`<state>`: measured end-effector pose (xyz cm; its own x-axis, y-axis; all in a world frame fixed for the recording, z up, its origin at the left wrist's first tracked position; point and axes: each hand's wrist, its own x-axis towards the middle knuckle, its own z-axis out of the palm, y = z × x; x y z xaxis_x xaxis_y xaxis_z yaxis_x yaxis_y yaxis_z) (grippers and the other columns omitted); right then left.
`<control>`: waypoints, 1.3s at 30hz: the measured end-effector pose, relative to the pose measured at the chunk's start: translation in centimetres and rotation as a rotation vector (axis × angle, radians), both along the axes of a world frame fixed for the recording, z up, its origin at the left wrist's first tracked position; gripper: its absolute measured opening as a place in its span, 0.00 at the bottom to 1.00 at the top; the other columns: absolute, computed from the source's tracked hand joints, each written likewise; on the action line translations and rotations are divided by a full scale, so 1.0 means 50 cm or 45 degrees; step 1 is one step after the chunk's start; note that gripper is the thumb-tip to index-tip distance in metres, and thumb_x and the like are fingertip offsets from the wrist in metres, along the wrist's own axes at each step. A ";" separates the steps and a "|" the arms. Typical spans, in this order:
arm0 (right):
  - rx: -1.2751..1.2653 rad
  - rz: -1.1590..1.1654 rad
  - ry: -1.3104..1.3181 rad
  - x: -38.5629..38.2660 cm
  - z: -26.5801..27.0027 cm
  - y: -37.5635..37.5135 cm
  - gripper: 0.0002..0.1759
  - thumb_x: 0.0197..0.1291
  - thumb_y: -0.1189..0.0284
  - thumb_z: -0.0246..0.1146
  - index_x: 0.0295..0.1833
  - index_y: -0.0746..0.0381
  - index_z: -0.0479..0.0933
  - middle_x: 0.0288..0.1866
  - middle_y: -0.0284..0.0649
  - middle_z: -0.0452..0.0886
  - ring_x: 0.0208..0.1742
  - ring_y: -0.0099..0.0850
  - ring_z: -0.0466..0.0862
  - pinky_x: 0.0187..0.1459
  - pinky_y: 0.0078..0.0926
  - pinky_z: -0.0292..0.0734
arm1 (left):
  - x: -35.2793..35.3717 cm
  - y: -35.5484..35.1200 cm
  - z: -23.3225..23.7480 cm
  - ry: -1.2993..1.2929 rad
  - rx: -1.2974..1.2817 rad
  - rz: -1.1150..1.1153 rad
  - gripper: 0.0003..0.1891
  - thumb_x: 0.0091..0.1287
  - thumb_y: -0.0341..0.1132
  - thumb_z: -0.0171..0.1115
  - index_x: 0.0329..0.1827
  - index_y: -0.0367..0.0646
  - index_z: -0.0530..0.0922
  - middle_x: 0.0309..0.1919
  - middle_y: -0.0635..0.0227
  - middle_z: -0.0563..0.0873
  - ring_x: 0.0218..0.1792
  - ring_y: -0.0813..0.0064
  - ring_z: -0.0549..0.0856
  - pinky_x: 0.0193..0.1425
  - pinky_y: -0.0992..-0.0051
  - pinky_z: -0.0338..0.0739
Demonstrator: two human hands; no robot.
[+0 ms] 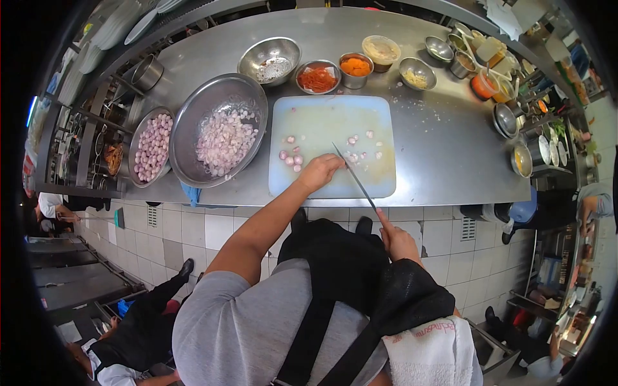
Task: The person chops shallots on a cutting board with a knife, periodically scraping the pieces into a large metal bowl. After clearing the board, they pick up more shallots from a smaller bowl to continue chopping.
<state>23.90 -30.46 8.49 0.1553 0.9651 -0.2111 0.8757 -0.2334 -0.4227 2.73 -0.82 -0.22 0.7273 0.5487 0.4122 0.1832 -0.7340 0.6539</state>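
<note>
Steel knife (355, 178) clenched in the right hand (399, 243); left hand (320, 172) curled beside peeled shallots (291, 157) on the cutting board (380, 128); best keep fingertips tucked, blade tip anchored.

One knife (354, 177), one cutting board (322, 122), two bowls of shallots (206, 100) (134, 153).

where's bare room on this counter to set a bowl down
Bare steel counter right of the pale blue cutting board, up to the small metal pots. Crowded: big steel bowls left, small ingredient bowls behind the board.
</note>
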 end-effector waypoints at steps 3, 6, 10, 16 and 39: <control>0.001 0.000 0.069 0.017 -0.013 0.018 0.35 0.84 0.63 0.60 0.91 0.34 0.61 0.37 0.55 0.88 0.38 0.59 0.90 0.42 0.60 0.86 | 0.001 -0.006 0.002 0.059 -0.058 0.043 0.09 0.71 0.20 0.67 0.50 0.42 0.89 0.46 0.60 0.92 0.48 0.53 0.92 0.55 0.59 0.89; -0.015 0.034 0.047 0.010 0.029 0.025 0.35 0.84 0.62 0.60 0.91 0.34 0.61 0.37 0.56 0.89 0.38 0.59 0.91 0.43 0.60 0.86 | 0.001 -0.005 -0.004 0.032 -0.009 0.038 0.09 0.71 0.20 0.67 0.49 0.42 0.89 0.47 0.59 0.92 0.49 0.53 0.92 0.56 0.59 0.89; -0.067 0.021 0.045 0.014 0.008 0.018 0.36 0.84 0.62 0.60 0.91 0.34 0.60 0.38 0.56 0.89 0.39 0.58 0.91 0.44 0.60 0.86 | 0.008 -0.007 -0.005 0.002 -0.023 0.056 0.09 0.70 0.20 0.68 0.49 0.42 0.89 0.47 0.60 0.93 0.49 0.53 0.92 0.56 0.59 0.89; -0.041 0.033 0.051 0.019 -0.020 0.014 0.37 0.83 0.63 0.60 0.92 0.34 0.59 0.37 0.56 0.89 0.39 0.60 0.91 0.44 0.60 0.86 | -0.002 -0.012 -0.015 0.005 0.003 0.071 0.09 0.70 0.20 0.69 0.48 0.42 0.89 0.47 0.60 0.93 0.50 0.53 0.92 0.57 0.59 0.89; -0.090 0.040 0.200 0.035 0.081 0.002 0.37 0.82 0.66 0.63 0.90 0.38 0.63 0.36 0.59 0.88 0.40 0.63 0.89 0.45 0.60 0.82 | 0.000 -0.025 -0.023 -0.082 0.085 0.180 0.06 0.71 0.23 0.68 0.47 0.41 0.89 0.46 0.59 0.93 0.48 0.54 0.93 0.55 0.57 0.90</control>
<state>25.63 -30.34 12.52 0.0848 0.9509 -0.2977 0.8074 -0.2406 -0.5387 2.72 -2.06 -1.38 0.6155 0.6138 0.4944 0.2472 -0.7460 0.6184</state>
